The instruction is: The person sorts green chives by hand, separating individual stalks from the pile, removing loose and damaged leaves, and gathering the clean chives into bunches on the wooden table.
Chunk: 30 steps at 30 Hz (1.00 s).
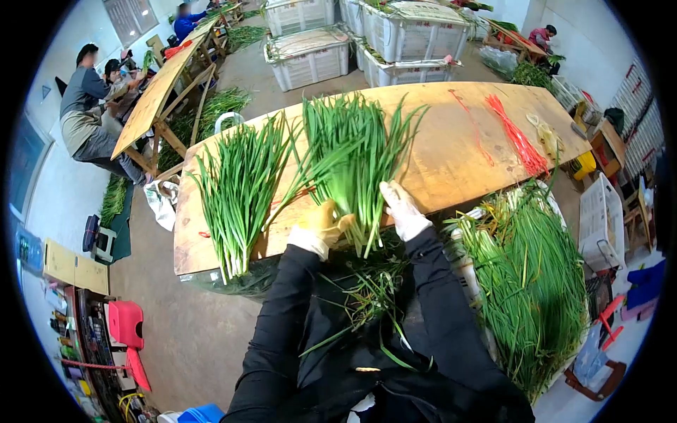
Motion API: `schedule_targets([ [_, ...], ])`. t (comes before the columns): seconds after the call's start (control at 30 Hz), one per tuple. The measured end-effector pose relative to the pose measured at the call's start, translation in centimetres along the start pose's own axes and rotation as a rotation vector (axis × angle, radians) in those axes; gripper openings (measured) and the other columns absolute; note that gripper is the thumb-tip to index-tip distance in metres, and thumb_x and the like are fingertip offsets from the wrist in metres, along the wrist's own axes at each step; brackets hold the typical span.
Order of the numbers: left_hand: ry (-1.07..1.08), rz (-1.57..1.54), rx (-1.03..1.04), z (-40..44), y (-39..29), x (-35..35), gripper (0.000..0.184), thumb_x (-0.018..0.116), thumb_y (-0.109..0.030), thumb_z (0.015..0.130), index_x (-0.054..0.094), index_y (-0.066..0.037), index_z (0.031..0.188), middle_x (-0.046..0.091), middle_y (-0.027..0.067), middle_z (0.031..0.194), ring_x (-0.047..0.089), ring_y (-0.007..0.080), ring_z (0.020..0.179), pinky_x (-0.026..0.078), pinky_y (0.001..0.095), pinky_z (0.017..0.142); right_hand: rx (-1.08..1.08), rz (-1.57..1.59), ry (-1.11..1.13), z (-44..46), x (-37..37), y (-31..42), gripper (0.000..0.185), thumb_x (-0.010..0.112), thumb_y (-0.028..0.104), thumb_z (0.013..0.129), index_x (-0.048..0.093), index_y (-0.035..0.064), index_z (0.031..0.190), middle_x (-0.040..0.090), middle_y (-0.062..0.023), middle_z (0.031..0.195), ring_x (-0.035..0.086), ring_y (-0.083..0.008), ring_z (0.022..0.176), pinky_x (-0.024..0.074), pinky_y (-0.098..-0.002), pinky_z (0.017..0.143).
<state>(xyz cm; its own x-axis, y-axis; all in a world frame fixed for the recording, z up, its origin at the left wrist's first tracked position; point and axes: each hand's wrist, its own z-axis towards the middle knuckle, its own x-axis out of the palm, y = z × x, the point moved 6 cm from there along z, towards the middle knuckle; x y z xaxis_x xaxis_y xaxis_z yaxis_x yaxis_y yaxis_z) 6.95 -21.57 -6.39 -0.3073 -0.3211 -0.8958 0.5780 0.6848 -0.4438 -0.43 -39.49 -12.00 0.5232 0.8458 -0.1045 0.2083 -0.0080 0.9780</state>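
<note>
Two piles of long green leafy stalks lie on the wooden table (451, 141). The left pile (243, 190) lies apart from my hands. Around the lower part of the middle pile (352, 148) are both hands, in pale gloves. My left hand (321, 224), in a yellowish glove, is at its left side with fingers bent; whether it grips stalks is unclear. My right hand (403, 208), in a whitish glove, rests against its right side with fingers partly spread. Red ties (516, 135) lie on the right of the table, beside a pale glove (545, 134).
A large heap of green stalks (525, 282) fills a container at my right. Loose trimmings (370, 296) lie on my lap. White crates (310, 60) stand beyond the table. Several people sit or stand at another table (166, 74) at the far left.
</note>
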Motion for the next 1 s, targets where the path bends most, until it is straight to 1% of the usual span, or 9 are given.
schedule_targets([
  [0.13, -0.473, 0.096, -0.085, -0.3, 3.2, -6.4, 0.035, 0.065, -0.018, 0.070, 0.053, -0.004, 0.100, 0.060, 0.0141, 0.081, 0.058, 0.0293, 0.076, 0.046, 0.0340, 0.066, 0.088, 0.470, 0.056, -1.4, -0.9, 0.1, 0.063, 0.055, 0.036, 0.081, 0.029, 0.0024, 0.128, 0.038, -0.0148, 0.126, 0.041, -0.0259, 0.113, 0.0349, -0.0395, 0.091],
  [0.27, -0.271, 0.171, -0.227, 2.0, 10.2, -3.5, 0.039, 0.067, -0.019, 0.065, 0.051, -0.005, 0.098, 0.059, 0.0143, 0.088, 0.057, 0.0327, 0.077, 0.045, 0.0386, 0.069, 0.082, 0.440, 0.100, -1.8, -0.3, 0.6, 0.063, 0.053, 0.036, 0.083, 0.025, 0.0024, 0.129, 0.033, -0.0141, 0.129, 0.030, -0.0325, 0.120, 0.0310, -0.0412, 0.095],
  [0.5, -0.596, -0.161, -0.012, 0.7, 5.8, -6.2, 0.039, 0.059, -0.001, 0.067, 0.051, -0.001, 0.106, 0.060, 0.0149, 0.084, 0.060, 0.0231, 0.074, 0.048, 0.0292, 0.064, 0.097, 0.469, 0.142, -1.6, -0.3, 0.8, 0.066, 0.053, 0.036, 0.082, 0.023, 0.0022, 0.130, 0.026, -0.0182, 0.133, 0.024, -0.0342, 0.123, 0.0264, -0.0424, 0.097],
  [0.6, -0.259, -0.405, -0.184, 2.6, 6.9, -0.6, 0.035, 0.058, -0.007, 0.072, 0.050, 0.000, 0.106, 0.060, 0.0135, 0.083, 0.058, 0.0200, 0.064, 0.047, 0.0290, 0.060, 0.097, 0.494, 0.153, -2.2, 0.2, 1.5, 0.069, 0.051, 0.039, 0.082, 0.019, 0.0024, 0.131, 0.020, -0.0213, 0.135, 0.021, -0.0346, 0.125, 0.0232, -0.0434, 0.099],
  [0.63, -0.116, -0.206, -0.249, 1.9, 4.6, -1.4, 0.031, 0.057, -0.020, 0.073, 0.051, 0.001, 0.095, 0.059, 0.0204, 0.087, 0.059, 0.0315, 0.077, 0.046, 0.0347, 0.066, 0.123, 0.496, 0.137, -2.2, 0.4, 1.7, 0.070, 0.050, 0.040, 0.082, 0.018, 0.0029, 0.132, 0.018, -0.0212, 0.136, 0.019, -0.0343, 0.126, 0.0222, -0.0435, 0.099],
  [0.73, -0.203, -1.047, -0.180, 2.9, 3.6, 1.9, 0.032, 0.062, -0.021, 0.074, 0.051, 0.000, 0.097, 0.059, 0.0135, 0.085, 0.057, 0.0236, 0.071, 0.046, 0.0346, 0.064, 0.177, 0.565, 0.137, -1.6, 0.7, 1.1, 0.077, 0.049, 0.049, 0.080, 0.016, 0.0046, 0.133, 0.015, -0.0192, 0.137, 0.015, -0.0322, 0.127, 0.0171, -0.0441, 0.101],
  [0.77, -0.148, -1.080, -0.250, 3.6, 3.9, 3.4, 0.036, 0.064, -0.025, 0.075, 0.053, 0.000, 0.099, 0.058, 0.0059, 0.085, 0.052, 0.0138, 0.072, 0.043, 0.0284, 0.063, 0.198, 0.536, 0.103, -1.6, 1.0, 1.0, 0.070, 0.046, 0.047, 0.082, 0.020, 0.0049, 0.132, 0.020, -0.0170, 0.136, 0.020, -0.0307, 0.126, 0.0205, -0.0411, 0.100],
  [0.87, 0.014, -1.422, -0.487, 1.7, -1.5, 3.9, 0.031, 0.067, -0.021, 0.073, 0.055, -0.002, 0.094, 0.058, 0.0048, 0.081, 0.053, 0.0138, 0.069, 0.044, 0.0283, 0.061, -0.058, -0.073, 0.016, -2.5, 1.0, 4.3, 0.062, 0.034, 0.050, 0.085, 0.042, -0.0013, 0.120, 0.045, -0.0172, 0.121, 0.041, -0.0246, 0.114, 0.0305, -0.0272, 0.095],
  [1.0, 0.268, -1.263, -0.414, 3.0, -2.7, 7.6, 0.029, 0.066, -0.028, 0.074, 0.057, -0.007, 0.091, 0.059, 0.0016, 0.076, 0.054, 0.0122, 0.061, 0.045, 0.0284, 0.052, -0.318, -0.260, -0.039, -2.9, -0.2, 3.7, 0.064, 0.027, 0.052, 0.086, 0.046, -0.0042, 0.110, 0.052, -0.0217, 0.105, 0.047, -0.0319, 0.102, 0.0365, -0.0344, 0.087],
])
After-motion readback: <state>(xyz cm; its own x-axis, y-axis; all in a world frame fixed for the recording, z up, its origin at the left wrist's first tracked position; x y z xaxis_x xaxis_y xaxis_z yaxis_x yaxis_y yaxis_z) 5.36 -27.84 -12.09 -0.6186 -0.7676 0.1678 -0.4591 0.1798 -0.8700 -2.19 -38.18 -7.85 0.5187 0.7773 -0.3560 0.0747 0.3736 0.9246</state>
